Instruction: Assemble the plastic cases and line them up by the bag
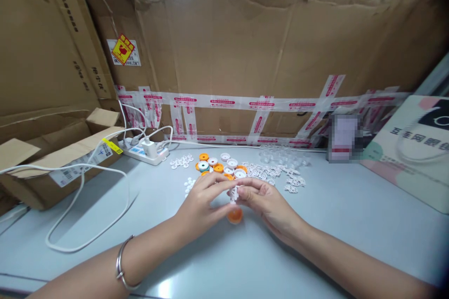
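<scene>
Between my two hands is a small white plastic piece (234, 194) with cut-out openings. My left hand (206, 198) pinches it from the left with thumb and fingers. From the right, my right hand (261, 196) grips the same piece by its edge. Just below it on the table is an orange round part (235, 215), slightly blurred. Beyond my fingers lies a cluster of orange and white round caps (218, 167), partly hidden by my left hand. Flat white cut-out pieces (294, 181) are spread to the right of the cluster, with clear plastic parts (280, 155) behind them.
Small white pieces (181, 161) lie left of the caps. A power strip (147, 152) with white cables (128, 187) is at the back left, beside an open cardboard box (70, 159). A large carton (224, 51) walls off the back. A printed box (414, 149) stands at right.
</scene>
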Available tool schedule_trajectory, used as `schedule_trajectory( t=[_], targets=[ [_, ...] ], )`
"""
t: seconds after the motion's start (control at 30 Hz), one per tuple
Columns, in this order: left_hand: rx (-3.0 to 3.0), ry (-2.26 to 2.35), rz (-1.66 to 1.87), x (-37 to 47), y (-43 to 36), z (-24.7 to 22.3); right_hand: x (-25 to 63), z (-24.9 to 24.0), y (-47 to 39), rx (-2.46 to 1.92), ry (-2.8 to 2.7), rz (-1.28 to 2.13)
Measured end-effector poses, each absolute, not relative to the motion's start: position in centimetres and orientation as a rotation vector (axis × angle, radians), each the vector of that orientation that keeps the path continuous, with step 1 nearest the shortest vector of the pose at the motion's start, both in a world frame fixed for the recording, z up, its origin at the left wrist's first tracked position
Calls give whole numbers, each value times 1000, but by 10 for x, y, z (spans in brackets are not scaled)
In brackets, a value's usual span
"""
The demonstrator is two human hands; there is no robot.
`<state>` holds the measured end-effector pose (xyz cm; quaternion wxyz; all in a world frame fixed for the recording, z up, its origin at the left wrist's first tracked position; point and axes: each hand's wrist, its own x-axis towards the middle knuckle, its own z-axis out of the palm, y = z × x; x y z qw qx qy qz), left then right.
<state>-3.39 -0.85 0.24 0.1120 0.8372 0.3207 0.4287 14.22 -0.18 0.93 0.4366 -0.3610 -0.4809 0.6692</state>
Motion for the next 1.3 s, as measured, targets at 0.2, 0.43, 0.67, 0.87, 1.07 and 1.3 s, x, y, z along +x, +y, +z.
schedule_trajectory(
  t=[0.2,0.43,0.67,0.87,1.07,1.3],
  targets=[
    [2535,994,1247,-33,-9,3,141,10,-1,-907,-1164,1673],
    [2670,1049,1308,-31,-7,0,141,8,-3,-918,-1178,1665],
    [2716,1061,1319,-28,-10,0,137,8,-9,-997,-1216,1581],
    [2739,1050,1345,-27,-11,-1,135,8,-10,-1005,-1248,1524],
    [2678,1015,1308,-28,-11,2,136,8,-10,-999,-1267,1505],
    [2438,1062,1084,-36,-9,8,143,3,1,-994,-1334,1422]
  ],
)
